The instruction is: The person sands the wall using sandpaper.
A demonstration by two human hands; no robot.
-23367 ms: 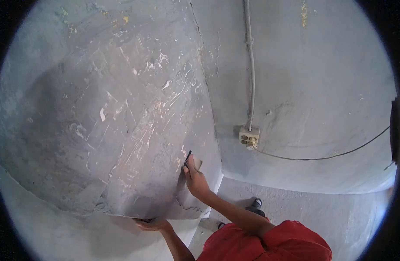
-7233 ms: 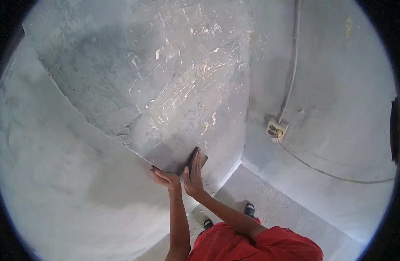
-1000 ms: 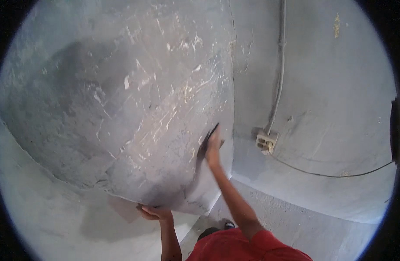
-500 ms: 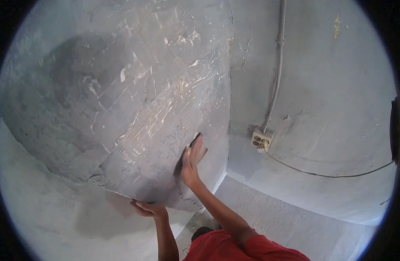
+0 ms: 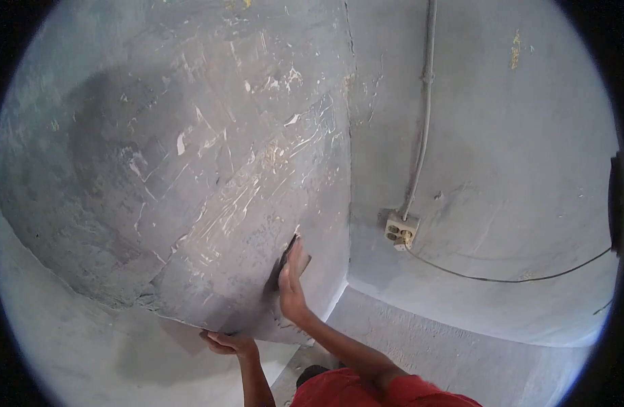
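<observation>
My right hand (image 5: 293,281) is closed on a flat, dark-edged tool (image 5: 289,252), pressed against the rough grey wall (image 5: 251,271). The far side of the tool is hidden by the fingers. Lower and to the left, my left hand (image 5: 229,343) is at the wall's bottom edge, its fingers along a thin dark strip that I cannot make out. Pale streaks and chipped patches mark the wall above both hands.
On the adjoining wall (image 5: 488,149) at the right, a socket box (image 5: 401,229) hangs below a vertical conduit (image 5: 424,122). A cable (image 5: 488,279) curves from it to a dark object (image 5: 618,203). Below lies the grey floor (image 5: 420,332).
Compared with a second ago, my right hand has moved down and left along the wall with the tool. My left hand remains at the bottom edge. The view has shifted slightly.
</observation>
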